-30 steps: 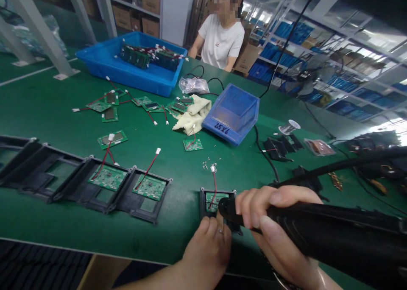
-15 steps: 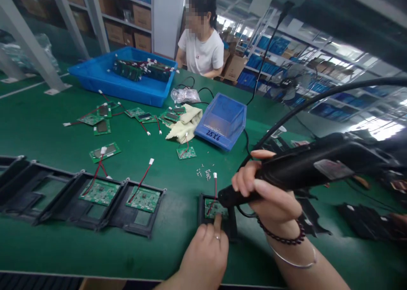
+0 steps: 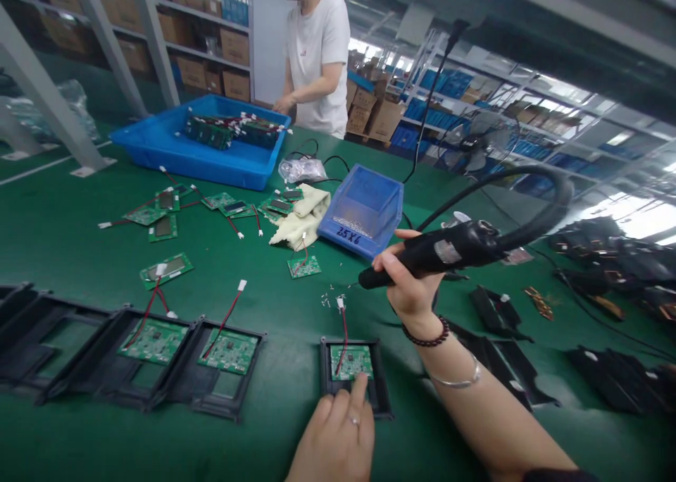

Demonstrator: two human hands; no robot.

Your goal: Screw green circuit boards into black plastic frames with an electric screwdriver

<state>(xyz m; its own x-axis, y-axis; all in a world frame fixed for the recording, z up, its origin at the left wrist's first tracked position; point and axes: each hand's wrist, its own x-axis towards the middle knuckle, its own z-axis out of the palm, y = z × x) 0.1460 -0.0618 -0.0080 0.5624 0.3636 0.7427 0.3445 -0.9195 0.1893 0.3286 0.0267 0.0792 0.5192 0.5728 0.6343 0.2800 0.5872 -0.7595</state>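
Note:
My right hand (image 3: pixel 409 274) is wrapped round a black electric screwdriver (image 3: pixel 436 253), its bit pointing left over a scatter of small screws (image 3: pixel 328 299) on the table. Below it, my left hand (image 3: pixel 341 429) reaches in with the index finger stretched out, its tip on the lower right of a green circuit board (image 3: pixel 351 362). The other fingers curl at the near edge of the black plastic frame (image 3: pixel 383 390) around that board. From the board, a red-and-black lead with a white plug (image 3: pixel 341 304) extends away from me.
Left are joined black frames (image 3: pixel 211 390), two with boards. Beyond lie loose boards (image 3: pixel 166 269), a pale cloth (image 3: pixel 303 218), a blue screw bin (image 3: pixel 364 207) marked "25X6" and a blue tray (image 3: pixel 201 165) of boards. Black parts (image 3: pixel 499 313) lie right. A person (image 3: pixel 317 59) stands across the table.
My right hand has lifted the screwdriver off the board and swung it away to the screws. My left fingertip remains on the board. The person opposite has risen.

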